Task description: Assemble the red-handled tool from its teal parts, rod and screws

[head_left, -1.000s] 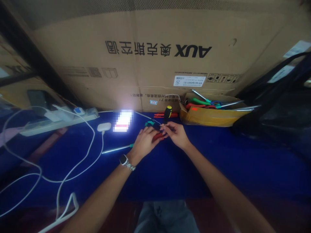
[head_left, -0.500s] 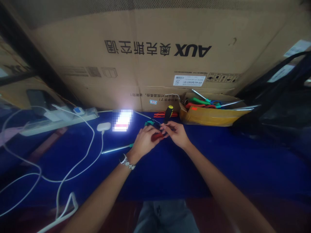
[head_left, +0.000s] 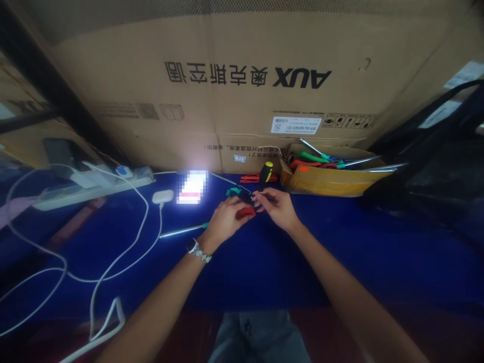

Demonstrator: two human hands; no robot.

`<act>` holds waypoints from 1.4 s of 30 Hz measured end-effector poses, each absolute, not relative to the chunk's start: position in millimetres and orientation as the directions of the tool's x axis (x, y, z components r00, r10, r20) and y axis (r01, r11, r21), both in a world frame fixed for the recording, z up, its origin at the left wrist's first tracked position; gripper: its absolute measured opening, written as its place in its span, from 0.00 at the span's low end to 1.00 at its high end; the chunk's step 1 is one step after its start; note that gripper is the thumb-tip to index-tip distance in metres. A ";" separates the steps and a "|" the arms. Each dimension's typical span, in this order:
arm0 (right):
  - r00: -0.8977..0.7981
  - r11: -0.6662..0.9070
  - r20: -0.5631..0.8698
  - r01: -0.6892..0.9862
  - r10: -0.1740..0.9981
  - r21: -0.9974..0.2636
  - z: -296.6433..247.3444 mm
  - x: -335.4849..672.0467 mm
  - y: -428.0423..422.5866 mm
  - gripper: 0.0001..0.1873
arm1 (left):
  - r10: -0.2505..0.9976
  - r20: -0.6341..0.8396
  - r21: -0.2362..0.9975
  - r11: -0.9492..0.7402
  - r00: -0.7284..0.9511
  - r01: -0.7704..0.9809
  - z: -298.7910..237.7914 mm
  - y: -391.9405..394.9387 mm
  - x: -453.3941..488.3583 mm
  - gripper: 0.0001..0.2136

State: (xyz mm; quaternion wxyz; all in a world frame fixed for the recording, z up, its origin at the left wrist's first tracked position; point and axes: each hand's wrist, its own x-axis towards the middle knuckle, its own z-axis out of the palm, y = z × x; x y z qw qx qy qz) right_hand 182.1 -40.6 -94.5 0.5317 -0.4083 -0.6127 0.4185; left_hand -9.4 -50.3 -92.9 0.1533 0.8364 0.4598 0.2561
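My left hand (head_left: pixel 225 219) is closed around a red-handled tool (head_left: pixel 246 213); its working end is hidden, so I cannot tell its kind. Close on its right, my right hand (head_left: pixel 279 207) has thumb and fingers pinched together, with a screwdriver (head_left: pixel 266 173) with a black and yellow handle rising from them, tilted slightly right. Its shaft is mostly covered by the fingers. Just beyond the left fingers lies a teal-handled tool (head_left: pixel 233 192), partly hidden. Another metal rod with a teal end (head_left: pixel 183 231) lies left of the left hand.
Behind the hands is a cardboard box of tools (head_left: pixel 333 182), beside a red tool (head_left: pixel 250 178). On the left are a lit phone (head_left: pixel 192 187), a white earbud case (head_left: pixel 163 196), a power strip (head_left: pixel 94 190) and looping white cables. A large carton (head_left: pixel 227 40) stands at the back.
The screwdriver and my right hand have shifted slightly up and to the right. My left hand stays closed on the red-handled tool, almost in place. The view has shifted a little.
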 end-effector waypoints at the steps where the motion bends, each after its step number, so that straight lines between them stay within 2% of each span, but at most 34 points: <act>1: -0.111 0.323 0.315 0.072 0.943 -0.944 -94.6 182.3 -41.0 0.23 | 0.843 0.295 0.492 -0.537 0.449 0.685 -94.0 -49.9 -10.0 0.07; 5: -0.135 0.349 0.333 0.126 0.933 -0.928 -95.1 182.5 -42.2 0.21 | 0.837 0.308 0.487 -0.548 0.453 0.680 -96.4 -49.4 -11.2 0.07; 28: -0.125 0.363 0.345 0.172 0.930 -0.916 -95.8 182.7 -41.8 0.20 | 0.837 0.319 0.471 -0.548 0.445 0.692 -96.5 -50.7 -10.6 0.07; 36: -0.017 0.244 0.245 -0.023 0.969 -0.969 -103.2 172.4 -37.7 0.25 | 0.849 0.292 0.460 -0.528 0.440 0.714 -94.3 -51.6 -9.2 0.07; 42: -0.097 0.320 0.313 0.072 0.945 -0.945 -103.8 175.3 -40.7 0.23 | 0.849 0.294 0.458 -0.529 0.439 0.715 -95.2 -51.5 -9.4 0.07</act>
